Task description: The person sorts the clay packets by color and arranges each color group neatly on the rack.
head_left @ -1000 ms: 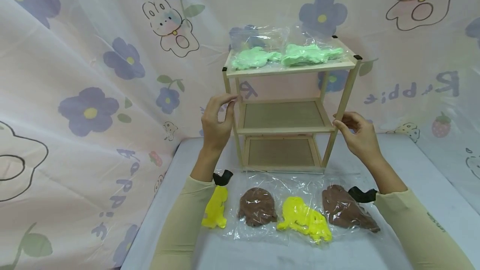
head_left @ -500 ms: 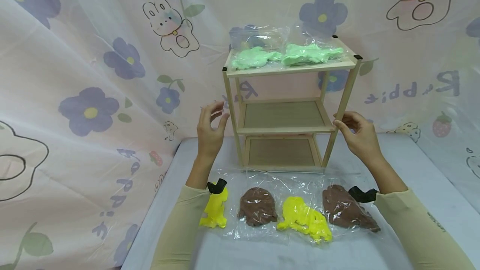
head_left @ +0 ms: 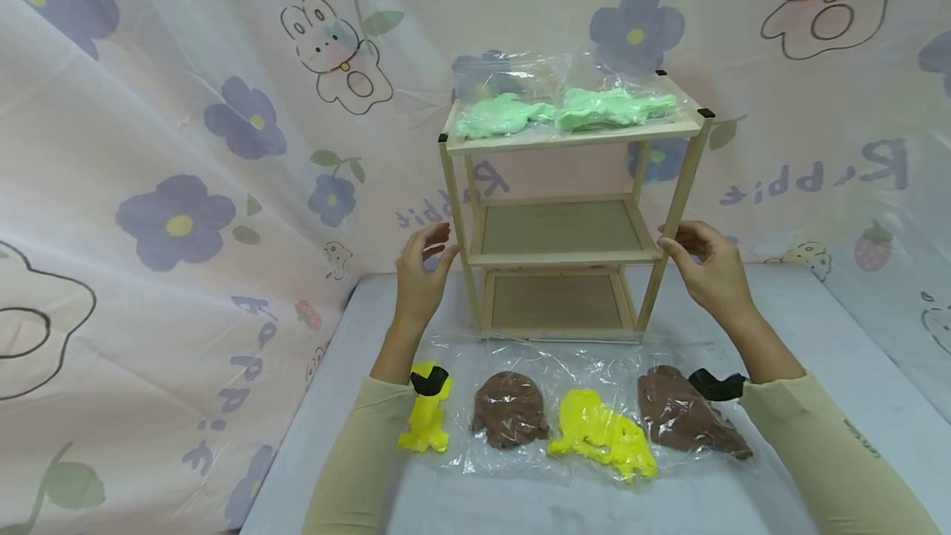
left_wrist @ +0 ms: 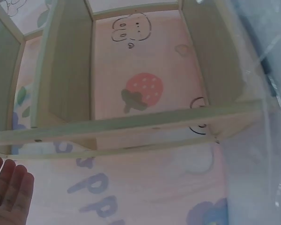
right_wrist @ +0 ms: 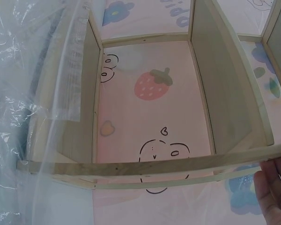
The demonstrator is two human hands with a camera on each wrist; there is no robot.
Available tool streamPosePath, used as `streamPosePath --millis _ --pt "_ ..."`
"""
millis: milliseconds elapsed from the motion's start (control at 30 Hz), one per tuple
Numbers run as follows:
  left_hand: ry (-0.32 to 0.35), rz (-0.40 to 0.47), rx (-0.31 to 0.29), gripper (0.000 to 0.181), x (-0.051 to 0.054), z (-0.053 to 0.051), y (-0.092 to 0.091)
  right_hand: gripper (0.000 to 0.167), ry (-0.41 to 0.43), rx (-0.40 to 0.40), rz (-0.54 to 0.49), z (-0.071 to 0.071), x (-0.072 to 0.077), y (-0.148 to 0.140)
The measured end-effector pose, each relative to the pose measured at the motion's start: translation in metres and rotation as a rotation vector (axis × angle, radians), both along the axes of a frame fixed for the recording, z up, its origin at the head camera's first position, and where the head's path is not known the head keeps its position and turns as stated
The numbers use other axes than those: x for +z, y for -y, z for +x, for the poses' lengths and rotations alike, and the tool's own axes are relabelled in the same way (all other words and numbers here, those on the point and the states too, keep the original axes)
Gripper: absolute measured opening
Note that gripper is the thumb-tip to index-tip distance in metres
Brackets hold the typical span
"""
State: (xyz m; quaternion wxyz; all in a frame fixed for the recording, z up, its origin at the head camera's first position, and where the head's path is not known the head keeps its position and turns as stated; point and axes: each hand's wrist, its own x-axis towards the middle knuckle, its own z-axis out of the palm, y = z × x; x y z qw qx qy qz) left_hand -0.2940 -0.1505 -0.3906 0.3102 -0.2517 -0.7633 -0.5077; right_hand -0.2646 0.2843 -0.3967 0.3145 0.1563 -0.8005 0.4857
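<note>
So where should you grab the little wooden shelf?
Probably by its two front posts, one hand from each outer side: they're slim, upright and easy to pinch, as the right hand does. Keep it level, since bagged green pieces lie on top.

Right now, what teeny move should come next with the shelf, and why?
Perhaps the left grip should close on the left front post: it hovers beside that post without clasping it, while the right grip pinches the right front post. That might steady the shelf.
</note>
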Motion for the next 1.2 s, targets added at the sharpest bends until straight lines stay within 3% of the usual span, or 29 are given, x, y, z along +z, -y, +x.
streamPosePath --millis 233,633,1200 --pt "0.082 -0.074 0.05 0.039 -0.017 0.011 0.015 0.025 0.009 0.007 -0.009 0.001 0.002 0.002" --pt "0.196 -0.18 0.074 0.036 -0.053 0.027 0.052 0.026 0.01 0.024 -0.013 0.003 0.004 0.002" --pt "0.349 -0.354 0.125 0.034 -0.08 0.062 0.091 0.024 0.008 0.031 -0.009 0.003 0.005 0.002"
